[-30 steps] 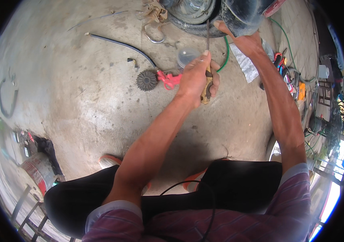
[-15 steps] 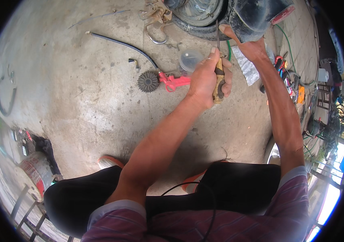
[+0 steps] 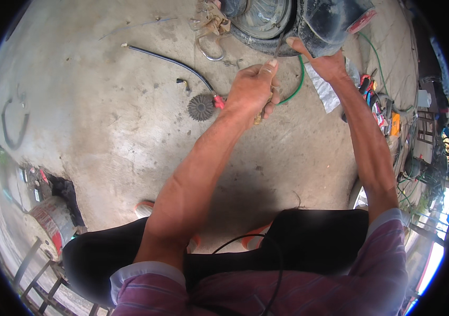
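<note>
1. Left hand (image 3: 253, 89): arm stretched forward, fist clenched round a thin tool (image 3: 277, 50) whose tip meets the tyre (image 3: 258, 39).
2. Right hand (image 3: 325, 62): arm extended, fingers clasping the black part (image 3: 330, 23) beside the tyre.
3. Nearby on concrete floor (image 3: 103, 121): sprocket (image 3: 201, 107), green hose (image 3: 295, 89).

my left hand (image 3: 251, 92) hides most of the tool it grips; the wheel (image 3: 266, 21) runs off the top edge.

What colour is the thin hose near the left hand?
Green; the hose curves beside the left hand, clearest in the head view.
</note>
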{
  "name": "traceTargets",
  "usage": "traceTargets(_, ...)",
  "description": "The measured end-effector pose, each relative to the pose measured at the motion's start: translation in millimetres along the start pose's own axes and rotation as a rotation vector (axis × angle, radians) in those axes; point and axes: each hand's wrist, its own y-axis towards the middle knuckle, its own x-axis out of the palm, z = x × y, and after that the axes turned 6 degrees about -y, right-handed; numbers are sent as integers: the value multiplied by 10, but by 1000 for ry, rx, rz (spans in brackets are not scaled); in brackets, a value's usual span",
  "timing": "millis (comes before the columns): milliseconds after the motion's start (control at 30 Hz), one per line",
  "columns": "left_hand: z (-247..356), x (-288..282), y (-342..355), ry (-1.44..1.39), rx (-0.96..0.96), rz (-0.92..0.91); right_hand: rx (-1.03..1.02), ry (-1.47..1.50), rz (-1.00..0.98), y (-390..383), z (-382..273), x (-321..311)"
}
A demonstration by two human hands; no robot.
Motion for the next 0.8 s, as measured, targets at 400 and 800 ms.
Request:
traceTargets(400, -291, 29, -66, -184, -38, -26, 80, -51, -1, -10, -71, -19)
traceTargets(800, -670, -32, 544, 49, 294, -31, 9, -67, 56, 20, -24, 29)
